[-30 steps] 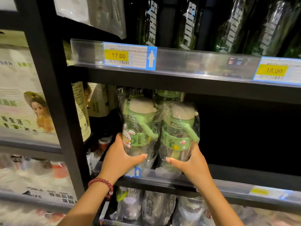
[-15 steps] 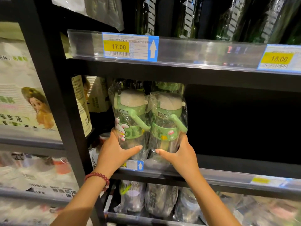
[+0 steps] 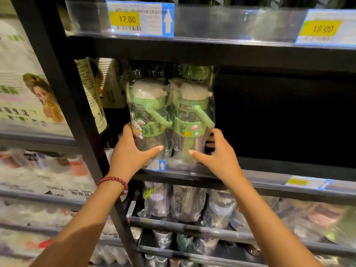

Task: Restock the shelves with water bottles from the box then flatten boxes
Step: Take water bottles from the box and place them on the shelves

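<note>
Two green water bottles in clear plastic wrap stand side by side at the left end of the middle shelf (image 3: 269,175). My left hand (image 3: 129,153) grips the base of the left bottle (image 3: 149,114), thumb across its front. My right hand (image 3: 215,157) grips the base of the right bottle (image 3: 191,116), its thumb in front and fingers round the far side. More green bottles stand behind them, partly hidden. The box is out of view.
To the right of the bottles the middle shelf is dark with nothing visible on it. Price tags 17.00 (image 3: 139,19) and 18.00 (image 3: 323,28) hang on the shelf above. Wrapped bottles (image 3: 186,203) fill the lower shelves. A black upright post (image 3: 63,105) borders the left.
Both hands have pushed the two bottles further left and back on the shelf. The view has tilted downward.
</note>
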